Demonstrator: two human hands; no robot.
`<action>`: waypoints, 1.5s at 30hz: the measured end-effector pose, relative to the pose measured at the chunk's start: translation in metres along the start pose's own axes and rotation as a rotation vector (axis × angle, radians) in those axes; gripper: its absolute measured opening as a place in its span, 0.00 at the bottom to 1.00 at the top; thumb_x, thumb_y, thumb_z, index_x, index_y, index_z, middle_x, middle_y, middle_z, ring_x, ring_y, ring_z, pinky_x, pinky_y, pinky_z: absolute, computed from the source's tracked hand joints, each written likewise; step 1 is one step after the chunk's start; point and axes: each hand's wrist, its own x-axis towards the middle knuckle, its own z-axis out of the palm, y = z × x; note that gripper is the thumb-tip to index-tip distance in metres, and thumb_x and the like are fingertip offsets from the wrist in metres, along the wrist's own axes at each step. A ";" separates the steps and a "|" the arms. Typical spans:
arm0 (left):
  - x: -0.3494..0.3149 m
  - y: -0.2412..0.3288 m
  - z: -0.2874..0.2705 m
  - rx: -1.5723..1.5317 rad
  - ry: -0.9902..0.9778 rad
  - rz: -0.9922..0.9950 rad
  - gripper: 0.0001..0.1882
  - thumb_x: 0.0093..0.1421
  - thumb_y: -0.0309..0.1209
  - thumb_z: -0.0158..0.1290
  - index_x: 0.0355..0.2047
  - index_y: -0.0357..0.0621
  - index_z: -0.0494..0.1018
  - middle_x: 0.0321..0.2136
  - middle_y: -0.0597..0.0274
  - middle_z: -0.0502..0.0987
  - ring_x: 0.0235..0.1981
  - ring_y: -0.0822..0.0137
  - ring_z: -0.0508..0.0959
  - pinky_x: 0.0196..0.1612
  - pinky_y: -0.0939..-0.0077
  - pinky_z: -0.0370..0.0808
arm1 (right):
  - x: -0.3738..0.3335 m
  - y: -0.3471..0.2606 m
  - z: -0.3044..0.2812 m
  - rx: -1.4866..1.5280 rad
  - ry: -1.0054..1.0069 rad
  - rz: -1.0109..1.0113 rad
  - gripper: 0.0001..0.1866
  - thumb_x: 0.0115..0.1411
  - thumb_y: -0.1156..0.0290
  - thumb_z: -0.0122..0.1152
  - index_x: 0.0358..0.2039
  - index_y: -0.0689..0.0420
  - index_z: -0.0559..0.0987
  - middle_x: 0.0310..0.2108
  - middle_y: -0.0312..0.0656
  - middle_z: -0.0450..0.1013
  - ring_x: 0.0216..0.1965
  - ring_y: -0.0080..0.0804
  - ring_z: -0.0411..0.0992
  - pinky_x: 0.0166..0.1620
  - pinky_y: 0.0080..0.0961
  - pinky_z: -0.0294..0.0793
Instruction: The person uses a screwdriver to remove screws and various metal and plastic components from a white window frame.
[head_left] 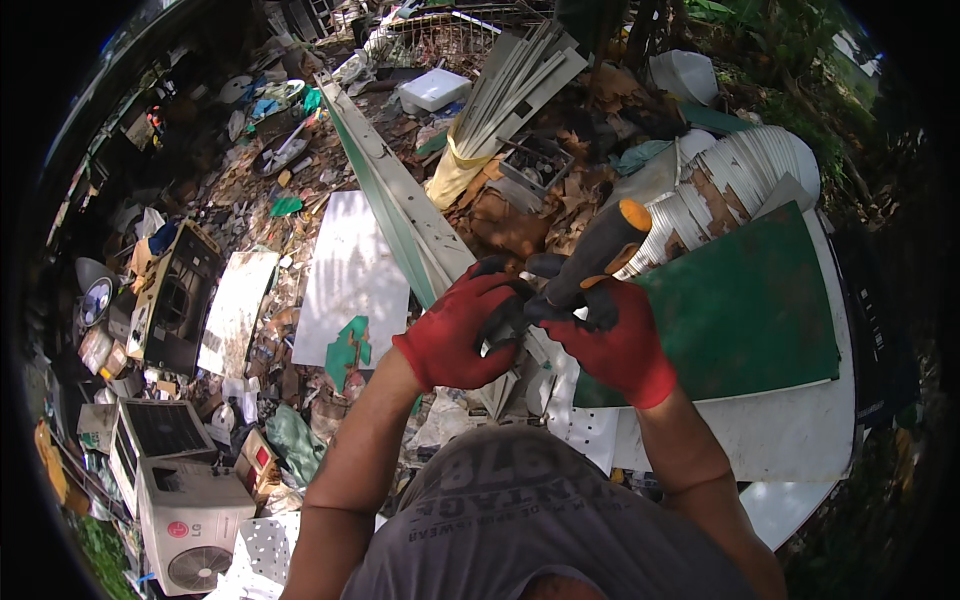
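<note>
My right hand (617, 335), in a red glove with black fingertips, is closed around the lower part of a tool with a thick black-and-orange handle (597, 250). The handle points up and away to the right; its working end is hidden by my gloves. Close beside it on the left, my left hand (468, 330), gloved alike, has its fingers curled inward near the tool's lower end. What those fingers hold, if anything, is hidden. Beneath both hands runs a long white and green strip panel (385, 180), reaching away to the far left.
A green sheet (730, 310) lies on white panels at right, by a ribbed white roll (735, 190). White strips stand bundled in a yellow sack (458, 170). At left are a white panel (350, 270), an open metal casing (180, 300) and an air-conditioner unit (190, 520) among litter.
</note>
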 end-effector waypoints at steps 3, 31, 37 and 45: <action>-0.002 -0.004 -0.003 0.028 -0.019 0.012 0.27 0.54 0.38 0.65 0.53 0.41 0.76 0.56 0.43 0.75 0.65 0.43 0.70 0.75 0.50 0.58 | 0.001 -0.005 0.002 -0.015 -0.008 -0.019 0.19 0.59 0.82 0.66 0.52 0.66 0.78 0.52 0.50 0.80 0.47 0.31 0.81 0.50 0.29 0.81; 0.027 -0.021 -0.010 -0.289 -0.130 -0.028 0.22 0.69 0.41 0.48 0.54 0.37 0.77 0.49 0.50 0.82 0.50 0.55 0.79 0.57 0.64 0.73 | -0.040 0.024 0.009 0.236 0.165 -0.159 0.17 0.68 0.83 0.55 0.57 0.66 0.69 0.50 0.47 0.73 0.48 0.31 0.78 0.47 0.29 0.82; 0.028 -0.016 -0.004 -0.580 -0.110 -0.210 0.20 0.69 0.34 0.51 0.57 0.36 0.75 0.45 0.56 0.83 0.46 0.68 0.80 0.53 0.69 0.76 | -0.005 0.020 -0.003 0.115 0.065 -0.095 0.13 0.68 0.81 0.56 0.52 0.66 0.72 0.42 0.43 0.75 0.40 0.24 0.77 0.41 0.25 0.81; 0.020 -0.029 -0.006 -0.741 -0.194 -0.416 0.18 0.64 0.28 0.54 0.53 0.37 0.76 0.39 0.59 0.84 0.40 0.72 0.80 0.46 0.72 0.78 | 0.018 -0.005 -0.002 0.166 -0.134 0.041 0.13 0.67 0.79 0.61 0.52 0.63 0.76 0.40 0.41 0.78 0.37 0.21 0.77 0.38 0.22 0.79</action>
